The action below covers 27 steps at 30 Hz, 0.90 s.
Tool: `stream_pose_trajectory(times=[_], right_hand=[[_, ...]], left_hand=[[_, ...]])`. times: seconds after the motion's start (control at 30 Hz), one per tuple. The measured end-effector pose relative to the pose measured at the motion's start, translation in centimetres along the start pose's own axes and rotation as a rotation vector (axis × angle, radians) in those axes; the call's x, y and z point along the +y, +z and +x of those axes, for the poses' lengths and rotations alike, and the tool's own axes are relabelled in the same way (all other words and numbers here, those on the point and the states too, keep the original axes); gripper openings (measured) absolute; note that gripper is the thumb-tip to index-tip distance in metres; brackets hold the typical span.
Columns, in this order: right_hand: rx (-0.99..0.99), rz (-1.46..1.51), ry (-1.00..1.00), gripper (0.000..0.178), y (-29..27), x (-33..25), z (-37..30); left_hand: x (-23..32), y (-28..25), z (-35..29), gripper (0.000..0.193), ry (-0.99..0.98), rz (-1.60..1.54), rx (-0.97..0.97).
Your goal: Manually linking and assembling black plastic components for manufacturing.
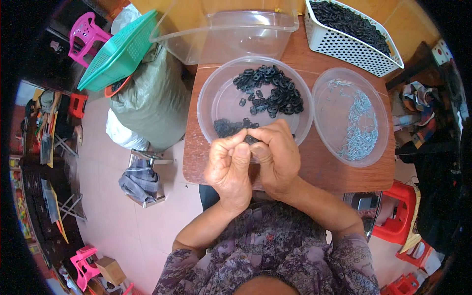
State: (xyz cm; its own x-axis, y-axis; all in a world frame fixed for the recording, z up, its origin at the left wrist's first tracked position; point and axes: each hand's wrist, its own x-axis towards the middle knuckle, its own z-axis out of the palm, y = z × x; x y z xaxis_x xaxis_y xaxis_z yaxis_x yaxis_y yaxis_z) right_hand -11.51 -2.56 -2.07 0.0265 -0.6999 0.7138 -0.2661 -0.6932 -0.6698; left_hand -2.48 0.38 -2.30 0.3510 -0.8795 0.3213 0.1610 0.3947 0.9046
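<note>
My left hand (227, 160) and my right hand (279, 156) meet over the near edge of a round see-through tub (205, 98). Between their fingertips they pinch a small black part (251, 139), mostly covered by the fingers. Inside the tub lies a heap of black oval parts with holes (282, 93) toward the right. A second pile of smaller black pieces (227, 127) sits near the left hand, partly hidden behind it. To the right, a shallow see-through round tray (327, 115) holds many thin silvery pins or screws (361, 128).
The wooden table (314, 172) also carries a white perforated basket (344, 51) of black parts and a large see-through bin (241, 39) at the back. Left of it stand a stuffed sack (152, 103), a green basket (118, 51) and a stool with a grey cloth (140, 179).
</note>
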Motion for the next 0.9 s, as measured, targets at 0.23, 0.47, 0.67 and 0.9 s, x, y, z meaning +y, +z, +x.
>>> stream_pose_trajectory(times=[0.23, 0.47, 0.67, 0.9], right_hand=[[-0.022, -0.045, 0.102, 0.015, -2.3, 0.6, 0.3], [0.056, -0.538, -0.115, 0.015, -9.9, 5.7, 8.2], [0.078, -0.831, 0.207, 0.034, -19.2, 14.5, 18.4], [0.113, -0.583, 0.228, 0.024, -18.1, 14.5, 12.7]], left_hand=[[3.0, -0.2, 2.8, 0.021, -0.338, 0.217, -0.323], [0.1, -3.0, 9.1, 0.019, -0.197, 0.68, -0.371], [-2.4, -0.9, 12.3, 0.02, -0.015, 0.83, -0.524], [-5.6, -0.5, 12.4, 0.016, 0.501, 1.292, -0.814]])
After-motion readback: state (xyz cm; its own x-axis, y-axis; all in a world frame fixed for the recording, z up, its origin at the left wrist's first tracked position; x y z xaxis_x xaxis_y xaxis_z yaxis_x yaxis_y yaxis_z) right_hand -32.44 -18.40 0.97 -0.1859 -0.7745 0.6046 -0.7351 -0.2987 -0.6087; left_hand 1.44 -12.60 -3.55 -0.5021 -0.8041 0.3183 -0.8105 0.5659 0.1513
